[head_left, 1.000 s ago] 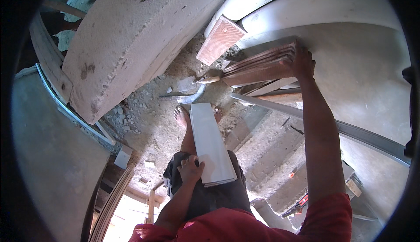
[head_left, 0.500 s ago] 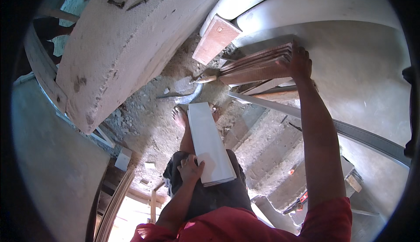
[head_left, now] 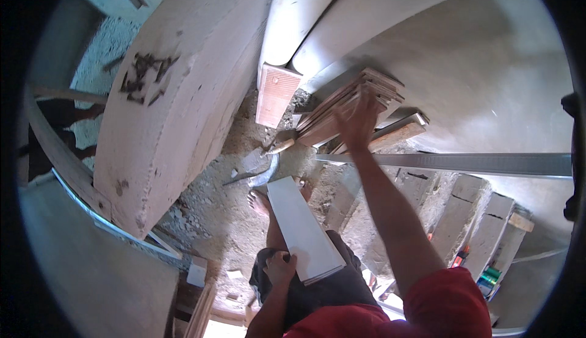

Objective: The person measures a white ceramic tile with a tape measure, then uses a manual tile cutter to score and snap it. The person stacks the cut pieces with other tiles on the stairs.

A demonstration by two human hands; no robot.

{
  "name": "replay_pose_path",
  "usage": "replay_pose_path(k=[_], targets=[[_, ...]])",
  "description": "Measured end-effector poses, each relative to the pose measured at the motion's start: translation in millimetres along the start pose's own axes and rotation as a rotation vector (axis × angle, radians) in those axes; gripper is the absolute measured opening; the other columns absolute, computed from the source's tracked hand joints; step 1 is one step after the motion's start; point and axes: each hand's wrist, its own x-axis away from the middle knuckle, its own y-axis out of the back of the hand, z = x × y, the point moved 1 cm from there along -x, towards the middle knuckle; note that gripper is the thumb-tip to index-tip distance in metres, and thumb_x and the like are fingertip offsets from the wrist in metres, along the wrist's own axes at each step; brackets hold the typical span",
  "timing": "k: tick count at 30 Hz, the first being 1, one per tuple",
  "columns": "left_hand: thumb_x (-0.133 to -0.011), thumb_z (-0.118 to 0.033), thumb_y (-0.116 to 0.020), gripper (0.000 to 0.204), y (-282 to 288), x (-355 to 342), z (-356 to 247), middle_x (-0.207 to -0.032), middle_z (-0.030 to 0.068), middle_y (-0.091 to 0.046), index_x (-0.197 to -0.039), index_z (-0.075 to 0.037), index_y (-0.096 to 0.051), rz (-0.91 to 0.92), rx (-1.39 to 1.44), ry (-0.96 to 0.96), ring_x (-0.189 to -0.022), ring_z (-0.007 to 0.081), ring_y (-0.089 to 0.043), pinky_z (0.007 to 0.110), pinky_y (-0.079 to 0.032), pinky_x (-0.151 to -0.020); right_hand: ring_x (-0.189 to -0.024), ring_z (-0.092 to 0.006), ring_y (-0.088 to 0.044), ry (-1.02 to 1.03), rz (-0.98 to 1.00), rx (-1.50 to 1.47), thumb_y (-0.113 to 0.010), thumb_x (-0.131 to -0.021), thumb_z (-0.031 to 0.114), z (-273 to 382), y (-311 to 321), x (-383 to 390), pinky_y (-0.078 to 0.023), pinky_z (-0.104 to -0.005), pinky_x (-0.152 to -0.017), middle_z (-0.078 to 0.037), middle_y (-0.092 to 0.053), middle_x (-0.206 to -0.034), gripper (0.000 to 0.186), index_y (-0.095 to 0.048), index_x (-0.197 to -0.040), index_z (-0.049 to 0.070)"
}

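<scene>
Across my lap lies a small stack of long white tiles (head_left: 303, 228), its far end above my feet. My left hand (head_left: 280, 268) is at the near left edge of these tiles, fingers curled and thumb against the edge; a dark spot between thumb and fingers is unclear. Farther off, my right arm reaches to a stack of leaning tiles (head_left: 326, 115) with reddish-brown backs. There my right hand (head_left: 356, 123) is over the stack, blurred, with the thumb apart from the fingers; no tile is seen lifted in it.
A curved-bladed tool (head_left: 264, 175) lies on the rubble-strewn floor near my feet. One tile (head_left: 278, 97) leans against white cylinders (head_left: 299, 20). A long metal bar (head_left: 452, 162) crosses at right over rough steps (head_left: 461, 203). Dark screws (head_left: 146, 75) lie on the pale slab (head_left: 183, 94) at left.
My right hand has moved left from the right end of the leaning stack to over its middle. The stack's tiles look more fanned out. My view has turned; the left hand stays at the lap tiles.
</scene>
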Motion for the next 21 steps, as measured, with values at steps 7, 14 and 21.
replay_pose_path(k=[7,14,21], targets=[[-0.079,-0.049,-0.066,0.044,-4,-2,3,-0.116,0.0089,-0.065,-0.106,-0.014,-0.067,0.054,0.062,0.001,-0.119,0.0351,-0.05,0.062,-0.033,-0.098,-0.114,-0.0368,-0.048,-0.455,0.188,-0.305,-0.079,-0.075,0.025,21,-6,167,-0.039,-0.0455,-0.1,-0.019,-0.051,-0.119,0.067,-0.047,-0.128,0.0],[-0.082,-0.048,-0.065,0.041,-13,0,6,-0.116,0.0068,-0.065,-0.106,-0.015,-0.067,0.043,-0.021,0.011,-0.118,0.0353,-0.05,0.062,-0.032,-0.098,-0.101,-0.0352,-0.058,-1.082,0.314,-0.321,-0.081,-0.071,0.027,-98,4,243,-0.046,-0.0435,-0.09,-0.02,-0.059,-0.109,0.07,-0.048,-0.126,-0.001],[-0.08,-0.045,-0.067,0.038,-16,2,1,-0.107,0.0112,-0.067,-0.101,-0.013,-0.068,0.009,-0.045,-0.053,-0.11,0.0353,-0.055,0.057,-0.038,-0.094,-0.103,-0.0352,-0.06,-1.028,0.412,-0.319,-0.076,-0.074,0.025,-146,-5,279,-0.048,-0.0435,-0.09,-0.019,-0.061,-0.111,0.057,-0.053,-0.122,0.004]])
